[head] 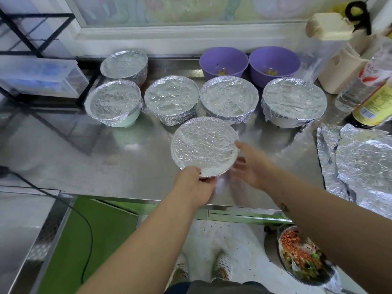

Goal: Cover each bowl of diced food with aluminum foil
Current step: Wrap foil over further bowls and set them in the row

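Left hand (pixel 197 185) tight around upright foil-topped bowl (pixel 204 143) rim, right hand (pixel 252 164) spread alongside.

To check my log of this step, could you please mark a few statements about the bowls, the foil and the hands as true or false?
1. Six bowls on the table have foil over them. True.
2. The two purple bowls are covered with foil. False: both stand open at the back.
3. The left hand grips the near rim of the front bowl. True.
4. The loose foil sheets lie at the left end of the table. False: they lie at the right edge.
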Tool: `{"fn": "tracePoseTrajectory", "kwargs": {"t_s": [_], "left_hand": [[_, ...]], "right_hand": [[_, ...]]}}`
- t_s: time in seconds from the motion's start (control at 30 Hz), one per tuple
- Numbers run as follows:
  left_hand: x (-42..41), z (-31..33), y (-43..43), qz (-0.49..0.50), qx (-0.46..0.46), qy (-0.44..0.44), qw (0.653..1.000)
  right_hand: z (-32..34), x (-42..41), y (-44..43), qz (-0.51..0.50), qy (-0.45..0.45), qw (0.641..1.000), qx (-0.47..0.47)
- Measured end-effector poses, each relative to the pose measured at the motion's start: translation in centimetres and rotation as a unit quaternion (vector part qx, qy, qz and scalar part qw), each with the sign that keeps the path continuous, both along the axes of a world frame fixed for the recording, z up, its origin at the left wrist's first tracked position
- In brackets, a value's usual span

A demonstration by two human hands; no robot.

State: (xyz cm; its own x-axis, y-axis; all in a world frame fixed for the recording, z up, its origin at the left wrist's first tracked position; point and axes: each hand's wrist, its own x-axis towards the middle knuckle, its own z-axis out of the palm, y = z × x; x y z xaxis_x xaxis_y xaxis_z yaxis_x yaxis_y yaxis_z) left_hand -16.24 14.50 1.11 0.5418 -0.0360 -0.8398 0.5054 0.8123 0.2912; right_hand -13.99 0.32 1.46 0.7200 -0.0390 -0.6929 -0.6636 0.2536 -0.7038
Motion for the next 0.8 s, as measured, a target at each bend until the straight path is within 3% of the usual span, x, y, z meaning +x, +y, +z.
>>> {"fn": "tracePoseTrajectory", "kwargs": {"t_s": [0.1, 0.2, 0.37, 0.8], "left_hand": [[-1.1, 0.7, 2.3, -0.067, 0.009, 0.008, 0.998], [-1.3, 1.1, 3.5, -0.101, 0.019, -0.001, 0.995], [-0.3, 0.6, 2.1, -0.088, 0.074, -0.032, 0.993], [1.1, -0.5, 2.0, -0.060, 0.081, -0.031, 0.994]], "right_hand": [[0.0, 1.0, -0.1, -0.011, -0.054, 0.999, 0.001], [-0.2, 1.4, 0.8, 0.000, -0.048, 0.999, -0.019], [-2.9, 1.3, 1.4, 0.004, -0.048, 0.997, -0.061], [-2.6, 1.1, 2.7, -0.104, -0.028, 0.994, 0.004]]}}
